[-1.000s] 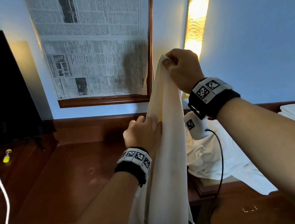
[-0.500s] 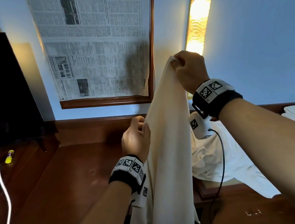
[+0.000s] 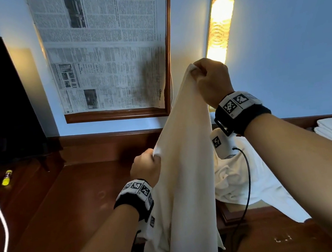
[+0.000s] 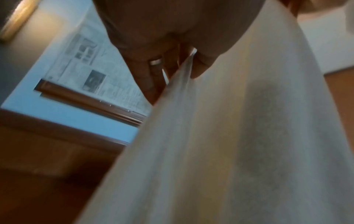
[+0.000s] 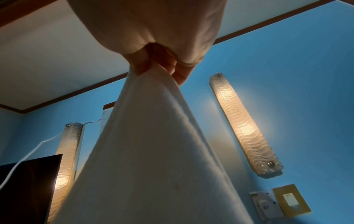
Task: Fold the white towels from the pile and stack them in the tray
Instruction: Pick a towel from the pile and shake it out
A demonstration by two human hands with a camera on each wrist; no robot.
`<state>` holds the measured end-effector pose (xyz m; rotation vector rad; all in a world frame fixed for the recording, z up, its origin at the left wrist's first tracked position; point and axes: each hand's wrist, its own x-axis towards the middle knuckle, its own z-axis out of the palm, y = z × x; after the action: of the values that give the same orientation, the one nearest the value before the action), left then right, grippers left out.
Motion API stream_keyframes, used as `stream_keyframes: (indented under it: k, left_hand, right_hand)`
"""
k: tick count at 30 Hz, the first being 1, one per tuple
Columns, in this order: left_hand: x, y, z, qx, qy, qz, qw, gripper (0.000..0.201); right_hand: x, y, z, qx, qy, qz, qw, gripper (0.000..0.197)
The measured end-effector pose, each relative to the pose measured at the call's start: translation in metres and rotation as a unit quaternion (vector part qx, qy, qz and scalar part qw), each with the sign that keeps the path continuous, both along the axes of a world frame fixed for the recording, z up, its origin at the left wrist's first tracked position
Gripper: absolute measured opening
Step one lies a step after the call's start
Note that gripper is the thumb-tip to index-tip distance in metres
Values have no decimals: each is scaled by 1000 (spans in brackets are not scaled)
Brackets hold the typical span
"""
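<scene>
**A:** so where's the white terry towel?

**B:** Right hand pinches its top corner, left hand pinches an edge lower down. Below both: dark reddish wooden desk; behind them, pale blue wall, framed newspaper, glowing wall lamp.

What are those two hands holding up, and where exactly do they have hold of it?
One white towel. The right hand pinches its top corner, raised high; the left hand grips its left edge, lower down.
</scene>
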<state>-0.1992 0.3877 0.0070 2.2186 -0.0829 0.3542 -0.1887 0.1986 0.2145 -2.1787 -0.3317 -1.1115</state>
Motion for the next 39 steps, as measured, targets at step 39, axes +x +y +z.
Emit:
stream_keyframes:
  k: [39]
  left_hand:
    - [-109, 235, -37, 139, 119, 125, 975, 11]
  right_hand:
    - [-49, 74, -90, -61, 205, -126, 969, 27]
